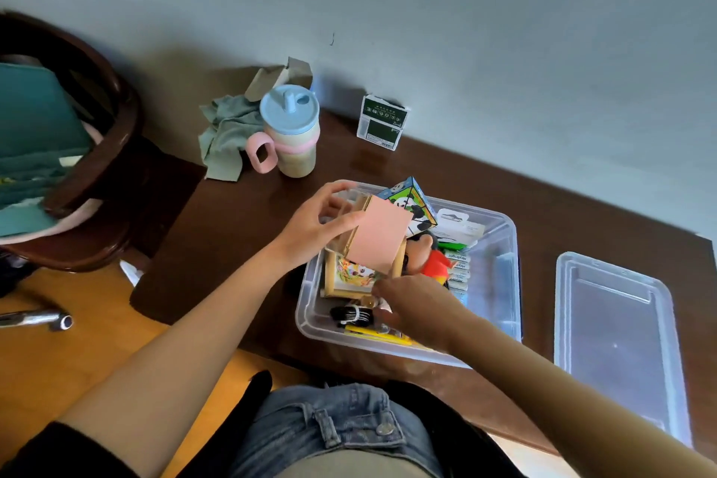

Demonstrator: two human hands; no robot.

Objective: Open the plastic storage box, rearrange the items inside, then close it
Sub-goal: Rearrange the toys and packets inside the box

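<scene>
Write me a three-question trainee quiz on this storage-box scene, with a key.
1. True or false: the lid is on the storage box.
2. What does the left hand hold? A) the pink-backed wooden frame B) the cup C) the green carton
3. Fill in: the right hand is reaching ___ the box.

Key: 1 false, the lid lies on the desk to the right of the box; 2 A; 3 into.
</scene>
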